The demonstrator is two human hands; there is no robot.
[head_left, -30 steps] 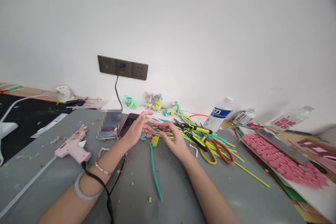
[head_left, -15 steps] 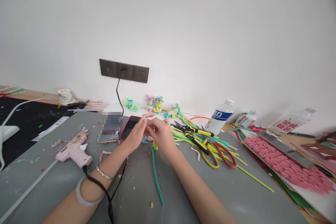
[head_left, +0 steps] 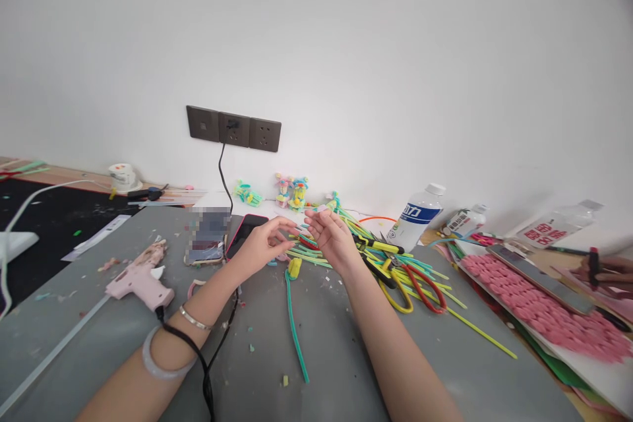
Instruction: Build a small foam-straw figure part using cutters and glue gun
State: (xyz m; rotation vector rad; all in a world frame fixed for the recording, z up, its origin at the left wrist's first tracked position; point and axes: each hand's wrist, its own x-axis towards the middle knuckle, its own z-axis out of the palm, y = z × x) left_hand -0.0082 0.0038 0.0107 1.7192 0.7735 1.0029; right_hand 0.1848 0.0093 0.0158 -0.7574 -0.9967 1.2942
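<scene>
My left hand (head_left: 267, 242) hovers over the middle of the table, palm turned inward. Its fingers are curved and apart, with nothing visible in them. My right hand (head_left: 336, 237) is raised to its right, fingers bent together. A tiny pale lilac spot shows at its fingertips; what it is I cannot make out. Below and between the hands lies a yellow fuzzy bud-shaped piece (head_left: 294, 268), joined to a teal pipe cleaner (head_left: 295, 333) that stretches towards me. Behind my right hand is a pile of green and yellow pipe cleaners (head_left: 309, 257).
Yellow-black pliers (head_left: 380, 246) and red-yellow-handled scissors (head_left: 425, 290) lie on the right. A pink glue gun (head_left: 141, 280) is at left, its cord passing by my left forearm. Phones, a bottle (head_left: 418, 217) and small pipe-cleaner figures (head_left: 291, 192) stand behind. Another person's hand (head_left: 613, 273) is far right.
My hands, together over the yellow piece before, have parted. The right hand has moved right and turned its palm into view. The yellow piece is now uncovered on the table.
</scene>
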